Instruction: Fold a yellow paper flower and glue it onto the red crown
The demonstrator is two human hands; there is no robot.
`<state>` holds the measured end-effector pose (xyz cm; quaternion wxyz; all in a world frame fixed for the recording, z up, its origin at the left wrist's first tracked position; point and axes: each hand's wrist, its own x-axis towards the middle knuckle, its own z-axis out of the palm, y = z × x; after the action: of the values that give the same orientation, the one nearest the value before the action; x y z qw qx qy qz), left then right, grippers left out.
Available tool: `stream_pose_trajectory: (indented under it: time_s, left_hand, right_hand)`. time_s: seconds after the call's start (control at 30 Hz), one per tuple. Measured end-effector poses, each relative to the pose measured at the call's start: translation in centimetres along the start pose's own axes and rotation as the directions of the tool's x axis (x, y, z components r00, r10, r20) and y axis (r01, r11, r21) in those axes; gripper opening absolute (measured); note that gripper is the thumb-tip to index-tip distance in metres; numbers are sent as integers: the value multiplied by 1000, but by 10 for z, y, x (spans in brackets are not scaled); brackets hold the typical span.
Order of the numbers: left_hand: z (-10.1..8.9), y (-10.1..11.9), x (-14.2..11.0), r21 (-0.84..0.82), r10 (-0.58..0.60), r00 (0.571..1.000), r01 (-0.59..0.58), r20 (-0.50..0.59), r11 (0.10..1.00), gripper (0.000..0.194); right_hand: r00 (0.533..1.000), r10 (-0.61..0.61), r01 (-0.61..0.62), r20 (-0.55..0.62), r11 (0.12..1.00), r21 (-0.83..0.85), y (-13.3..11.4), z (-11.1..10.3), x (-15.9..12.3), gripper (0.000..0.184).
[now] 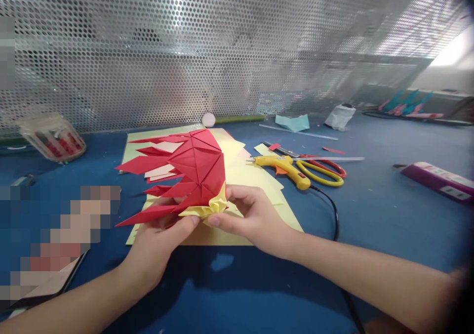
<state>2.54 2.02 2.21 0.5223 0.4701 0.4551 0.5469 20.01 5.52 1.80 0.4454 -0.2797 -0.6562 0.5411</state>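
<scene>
A red folded-paper piece (200,158) with several long pointed spikes reaching left is held up over a stack of pale yellow paper sheets (274,215). Along its near edge runs a crumpled yellow paper part (217,203). My left hand (163,237) grips the piece from below, thumb on the yellow edge, its other fingers mostly hidden behind the red paper. My right hand (255,218) pinches the yellow part at the right corner between thumb and fingers.
Right of the paper lie a yellow glue gun (283,167) with a black cord, scissors (322,173) and a clear glue stick (333,159). A purple power strip (440,181) is farther right. A clear jar (54,136) stands left. Perforated metal (222,52) rises behind.
</scene>
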Motion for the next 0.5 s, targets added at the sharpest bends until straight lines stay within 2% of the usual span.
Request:
stream_pose_trajectory:
  time_s: [0.27,0.5]
  left_hand:
    - [2,1,2,-16,-16,1000,16,2,1000,27]
    - [0,-2,-1,-9,22,1000,-22,22,1000,35]
  right_hand:
    - [1000,1,-1,-3,1000,-22,-1,-1,0,29]
    - [1000,-4,4,-3,1000,-6,0,-1,1,24]
